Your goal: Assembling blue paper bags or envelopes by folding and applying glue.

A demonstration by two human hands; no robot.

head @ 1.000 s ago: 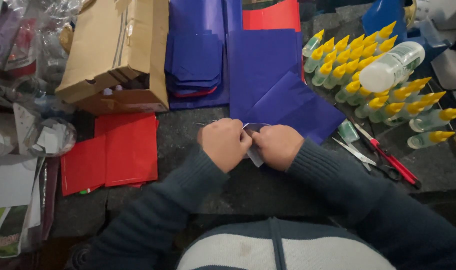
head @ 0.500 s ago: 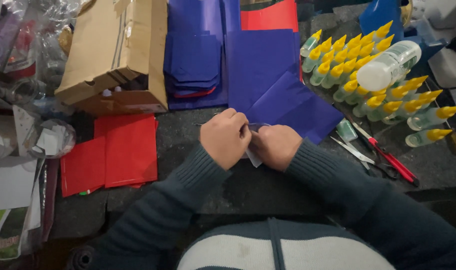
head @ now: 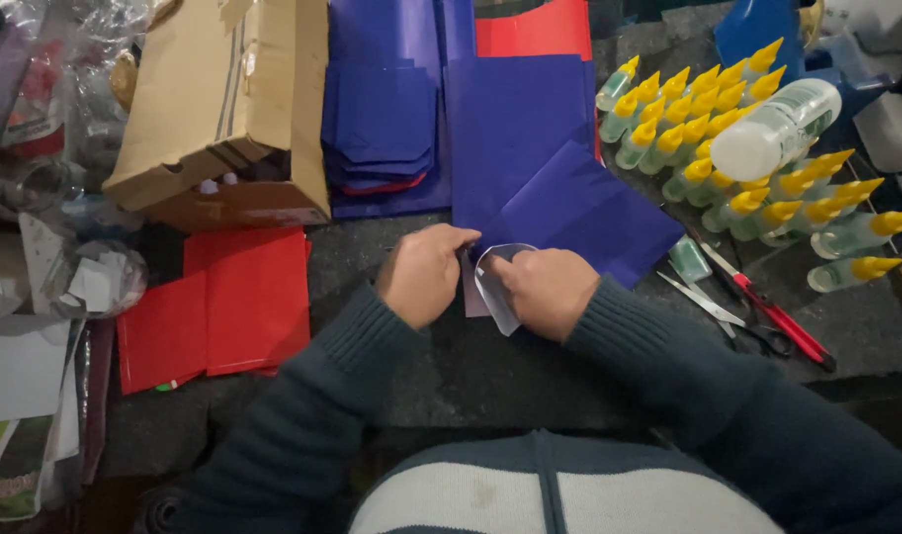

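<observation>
A small pale paper piece, partly curled, sits mid-desk near the front edge, pinched between the left hand and right hand; the folding looks only begun. Blue paper sheets lie just behind, red sheets left, scissors and glue bottles right, nothing blocking.

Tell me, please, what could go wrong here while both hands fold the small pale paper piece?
The pale paper piece is curling between the left hand and right hand, so the crease may go crooked. The red-handled scissors lie close to the right sleeve, which might snag them.
</observation>
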